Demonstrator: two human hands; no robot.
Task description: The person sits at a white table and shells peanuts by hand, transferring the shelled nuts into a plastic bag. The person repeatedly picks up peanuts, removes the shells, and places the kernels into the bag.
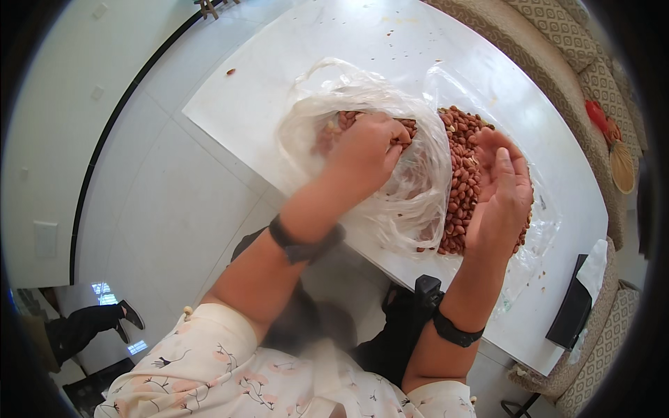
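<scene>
A heap of red-skinned peanuts (460, 172) lies on a clear plastic sheet or bag (541, 230) on the white table. To its left stands a translucent plastic bag (428, 204), its mouth spread wide, with more peanuts inside. Over that mouth is my left hand (368, 151), its fingers bent and thumb near the index finger at the nuts; whether it pinches any is hidden. My right hand (499, 183) rests on the right part of the heap, palm turned left and fingers curved, with no nut visibly gripped. Both forearms wear black bands.
The white table (240, 115) bears a loose nut (231, 71) near its left corner and scattered crumbs at its far side. A black tissue box (572, 303) stands at the right edge. A patterned sofa (554, 31) borders the table. Another person's legs (86, 326) show at lower left.
</scene>
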